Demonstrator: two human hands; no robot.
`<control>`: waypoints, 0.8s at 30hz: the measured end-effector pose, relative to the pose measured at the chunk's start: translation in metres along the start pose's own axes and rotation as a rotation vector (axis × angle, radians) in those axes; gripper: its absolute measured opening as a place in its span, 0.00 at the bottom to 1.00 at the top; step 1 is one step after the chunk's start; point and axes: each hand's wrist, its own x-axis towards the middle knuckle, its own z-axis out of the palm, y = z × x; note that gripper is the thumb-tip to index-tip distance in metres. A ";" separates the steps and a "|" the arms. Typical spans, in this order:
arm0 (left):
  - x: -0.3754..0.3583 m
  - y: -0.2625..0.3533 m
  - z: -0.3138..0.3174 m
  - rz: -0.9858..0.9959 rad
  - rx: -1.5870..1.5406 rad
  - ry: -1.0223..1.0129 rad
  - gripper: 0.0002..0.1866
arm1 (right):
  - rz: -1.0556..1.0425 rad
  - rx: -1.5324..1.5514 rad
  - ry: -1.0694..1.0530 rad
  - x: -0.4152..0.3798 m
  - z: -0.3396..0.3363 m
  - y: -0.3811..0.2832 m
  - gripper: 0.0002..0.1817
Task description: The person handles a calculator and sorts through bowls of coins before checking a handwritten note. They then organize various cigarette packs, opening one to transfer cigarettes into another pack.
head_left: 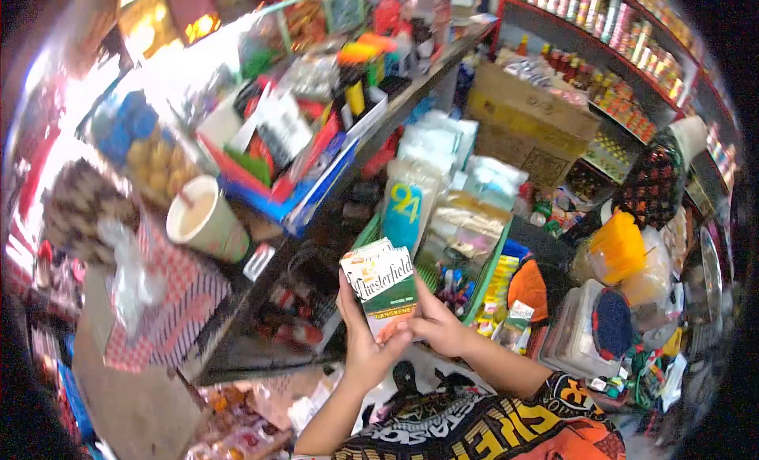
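Observation:
Upright between my two hands is a white and green Chesterfield pack (381,284), its printed front facing me; what looks like another pack edge shows behind its top. My left hand (365,340) is closed round the pack's left side and lower edge. On the right side my right hand (436,324) grips it, thumb near the bottom. Just beyond the pack stands a green basket (484,277) with plastic bags (455,156) and small packets. A similar green and white pack (518,316) lies to the right of my right hand.
A counter (265,298) runs diagonally on the left, bearing a cup (198,215), a red and blue tray (296,195) and checkered cloth. Behind the basket sits a cardboard box (526,116). Stocked shelves (617,45) are at the upper right, plastic containers (573,326) at the right.

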 end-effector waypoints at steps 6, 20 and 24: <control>0.071 0.021 0.049 -0.026 -0.230 -0.123 0.37 | -0.015 -0.163 0.052 0.004 -0.058 -0.047 0.48; 0.175 0.031 0.116 -0.052 -0.063 -0.350 0.35 | 0.080 0.519 0.511 0.053 -0.193 -0.094 0.28; 0.215 0.021 0.075 0.411 0.824 -0.024 0.14 | 0.267 0.363 0.442 0.072 -0.270 -0.113 0.15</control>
